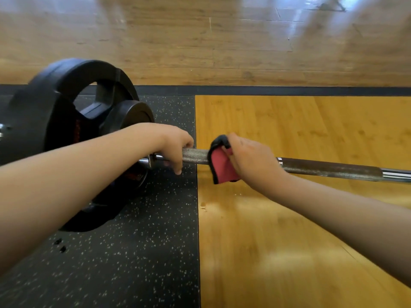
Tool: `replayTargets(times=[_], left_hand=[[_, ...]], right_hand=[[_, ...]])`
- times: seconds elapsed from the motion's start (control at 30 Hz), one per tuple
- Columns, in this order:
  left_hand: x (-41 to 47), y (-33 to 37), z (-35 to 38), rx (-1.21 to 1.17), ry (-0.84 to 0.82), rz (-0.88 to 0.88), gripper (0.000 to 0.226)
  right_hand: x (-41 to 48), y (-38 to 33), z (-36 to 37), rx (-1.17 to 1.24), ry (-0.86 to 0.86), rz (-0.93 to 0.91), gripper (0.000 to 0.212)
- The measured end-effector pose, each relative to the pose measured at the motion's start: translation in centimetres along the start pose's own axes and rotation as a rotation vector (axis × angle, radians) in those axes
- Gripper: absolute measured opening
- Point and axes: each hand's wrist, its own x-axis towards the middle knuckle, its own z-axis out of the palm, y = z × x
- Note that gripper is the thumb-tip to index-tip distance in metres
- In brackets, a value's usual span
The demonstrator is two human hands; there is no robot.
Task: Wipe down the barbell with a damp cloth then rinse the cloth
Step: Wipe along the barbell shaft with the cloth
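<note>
A view looking down at two bare forearms reaching forward over a gym floor. At the far left, large black weight plates (66, 121) stand upright on the end of a barbell (329, 168), resting on a black rubber mat (138, 252) flecked with white. The steel bar runs from the plates across to the right edge, lying just above the floor. The left hand (175, 147) comes in from the lower left and grips the bar just beside the plates, fingers curled over the top and thumb hanging down in front. A short stretch of bare knurled bar shows between the two hands. Just right of it, the right hand (251, 160) holds a red cloth with a black edge (222, 165) wrapped over the bar, fingers closed round cloth and bar together, with a loose corner of cloth hanging below. Beneath the right hand lies a glossy yellow wooden platform (289, 230), with a few small water drops (203, 205) near its left edge. Beyond a dark border strip, pale wood flooring (200, 41) fills the top.
</note>
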Motion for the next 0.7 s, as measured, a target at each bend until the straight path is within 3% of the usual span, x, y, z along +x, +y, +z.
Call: replayTargets(times=[0.1,0.17,0.23,0.3,0.37,0.47,0.53,0.6,0.7], left_hand=[[0.9,-0.1,-0.1,-0.195,-0.187,-0.02,0.043],[0.8,0.0,-0.1,-0.1,-0.169,-0.015,0.036],[0.0,0.2,0.4,0.192,0.024,0.007,0.029],[-0.6,0.2,2.1,0.442,0.321,0.004,0.028],[-0.7,0.2,4.4,0.583,0.626,-0.028,0.03],[-0.6,-0.1,6.4,0.668,0.927,-0.004,0.032],[-0.7,-0.1,5.9,0.613,0.892,0.04,0.016],[-1.1,0.2,5.5,0.587,0.698,-0.035,0.022],[-1.7,0.5,3.9,0.418,0.558,-0.03,0.029]], right_hand=[[-2.1,3.3,-2.0,-0.108,-0.107,0.148,0.004],[-3.5,5.5,-3.1,-0.154,-0.138,0.206,0.016],[-4.2,6.4,-3.5,-0.129,-0.142,0.204,0.023],[-4.0,5.6,-3.2,-0.084,-0.094,0.155,0.023],[-2.7,3.3,-2.0,-0.05,-0.024,0.09,0.022],[0.9,-2.1,0.6,0.012,0.033,0.01,0.024],[2.8,-5.1,2.2,0.026,0.113,-0.005,0.019],[3.6,-6.0,2.8,0.049,0.155,0.03,0.015],[3.0,-4.7,2.4,0.003,0.149,-0.072,0.014]])
